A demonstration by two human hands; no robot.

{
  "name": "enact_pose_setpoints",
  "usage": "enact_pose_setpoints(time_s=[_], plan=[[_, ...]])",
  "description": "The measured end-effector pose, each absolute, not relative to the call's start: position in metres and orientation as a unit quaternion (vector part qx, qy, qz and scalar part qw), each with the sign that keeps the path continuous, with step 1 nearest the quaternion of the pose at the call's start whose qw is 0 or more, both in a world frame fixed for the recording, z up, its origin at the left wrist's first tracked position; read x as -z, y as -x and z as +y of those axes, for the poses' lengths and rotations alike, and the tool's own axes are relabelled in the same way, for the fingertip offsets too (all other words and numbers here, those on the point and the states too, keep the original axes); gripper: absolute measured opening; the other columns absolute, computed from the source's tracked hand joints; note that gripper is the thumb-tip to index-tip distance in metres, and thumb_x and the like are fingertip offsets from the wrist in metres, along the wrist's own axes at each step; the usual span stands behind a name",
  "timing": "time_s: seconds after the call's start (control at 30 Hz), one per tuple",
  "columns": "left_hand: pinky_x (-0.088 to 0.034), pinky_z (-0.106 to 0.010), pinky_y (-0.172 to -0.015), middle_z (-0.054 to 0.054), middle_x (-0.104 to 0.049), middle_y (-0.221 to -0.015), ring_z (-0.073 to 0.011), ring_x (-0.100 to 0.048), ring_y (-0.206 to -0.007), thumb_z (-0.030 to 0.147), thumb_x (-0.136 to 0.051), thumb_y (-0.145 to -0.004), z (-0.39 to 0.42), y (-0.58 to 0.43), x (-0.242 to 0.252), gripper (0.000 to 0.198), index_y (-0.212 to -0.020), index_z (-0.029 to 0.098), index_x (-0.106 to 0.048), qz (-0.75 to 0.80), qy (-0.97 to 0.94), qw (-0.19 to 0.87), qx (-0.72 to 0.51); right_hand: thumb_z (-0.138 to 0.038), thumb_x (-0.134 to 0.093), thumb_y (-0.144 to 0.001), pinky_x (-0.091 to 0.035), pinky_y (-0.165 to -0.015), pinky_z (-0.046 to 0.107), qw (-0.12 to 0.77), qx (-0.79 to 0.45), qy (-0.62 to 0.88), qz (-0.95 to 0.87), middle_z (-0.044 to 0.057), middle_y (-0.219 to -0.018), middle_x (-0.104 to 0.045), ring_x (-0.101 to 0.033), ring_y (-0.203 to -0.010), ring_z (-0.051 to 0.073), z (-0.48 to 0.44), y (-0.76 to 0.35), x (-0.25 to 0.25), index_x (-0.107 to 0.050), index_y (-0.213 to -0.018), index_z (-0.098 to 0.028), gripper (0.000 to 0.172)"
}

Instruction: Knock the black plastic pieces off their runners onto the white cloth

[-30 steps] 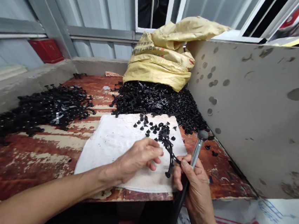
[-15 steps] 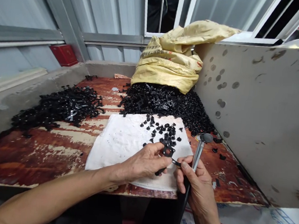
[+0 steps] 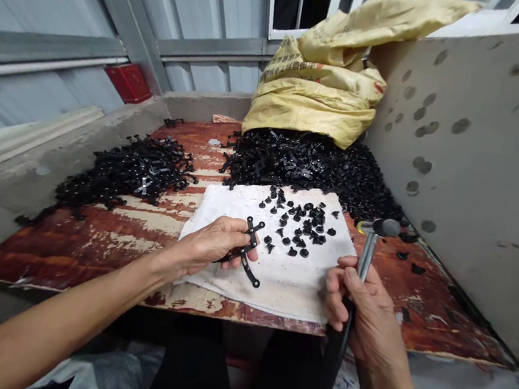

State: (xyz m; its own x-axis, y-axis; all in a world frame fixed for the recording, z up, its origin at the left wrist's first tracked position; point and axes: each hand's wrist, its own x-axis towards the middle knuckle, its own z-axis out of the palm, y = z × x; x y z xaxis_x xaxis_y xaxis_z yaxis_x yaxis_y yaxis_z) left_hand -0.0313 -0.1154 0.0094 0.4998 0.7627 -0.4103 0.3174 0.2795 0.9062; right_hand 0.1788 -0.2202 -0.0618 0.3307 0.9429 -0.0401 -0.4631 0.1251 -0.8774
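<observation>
My left hand (image 3: 218, 242) is closed on a black bracket with jointed arms (image 3: 252, 236), held above the left part of a white cloth (image 3: 222, 200). Round eyes show at the ends of its arms. A hammer (image 3: 367, 257) with a metal shaft and a black grip stands tilted in my right hand (image 3: 363, 302), its head up. Between and beyond the hands, small black round-headed studs (image 3: 307, 223) lie scattered on the cloth.
A big heap of black parts (image 3: 290, 161) spills from a yellow sack (image 3: 314, 108) at the back. Another pile of black brackets (image 3: 137, 170) lies left on the worn red-brown tabletop (image 3: 113, 235). A grey board (image 3: 477, 130) stands along the right.
My left hand has drawn left, away from the right, with the bracket, whose arms now show spread. My right fingers have come off the bracket and keep the hammer. The view has shifted.
</observation>
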Motion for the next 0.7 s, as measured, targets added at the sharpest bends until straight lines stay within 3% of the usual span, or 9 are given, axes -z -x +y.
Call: enact_pose_setpoints(time_s=[0.23, 0.7], plan=[[-0.029, -0.013, -0.033, 0.000, -0.062, -0.061, -0.0029, -0.045, -0.037, 0.033, -0.055, -0.086, -0.108, 0.032, 0.000, 0.023, -0.077, 0.011, -0.059, 0.482, -0.589, 0.638, -0.118, -0.036, -0.073, -0.079, -0.031, -0.029, 0.013, 0.702, -0.500, 0.423, -0.280, -0.006, -0.059, -0.056, -0.033, -0.033, 0.003, -0.221, -0.179, 0.072, -0.061, -0.093, -0.026, 0.021], [-0.023, -0.015, -0.029, 0.000, -0.059, -0.053, -0.0029, -0.039, -0.031, 0.041, -0.062, -0.082, -0.092, 0.027, 0.017, 0.032, -0.070, 0.012, -0.060, 0.448, -0.564, 0.689, -0.086, -0.034, -0.077, -0.075, -0.032, -0.030, 0.014, 0.692, -0.510, 0.439, -0.262, -0.006, -0.058, -0.055, -0.033, -0.033, 0.003, -0.222, -0.179, 0.064, -0.062, -0.089, -0.026, 0.022]])
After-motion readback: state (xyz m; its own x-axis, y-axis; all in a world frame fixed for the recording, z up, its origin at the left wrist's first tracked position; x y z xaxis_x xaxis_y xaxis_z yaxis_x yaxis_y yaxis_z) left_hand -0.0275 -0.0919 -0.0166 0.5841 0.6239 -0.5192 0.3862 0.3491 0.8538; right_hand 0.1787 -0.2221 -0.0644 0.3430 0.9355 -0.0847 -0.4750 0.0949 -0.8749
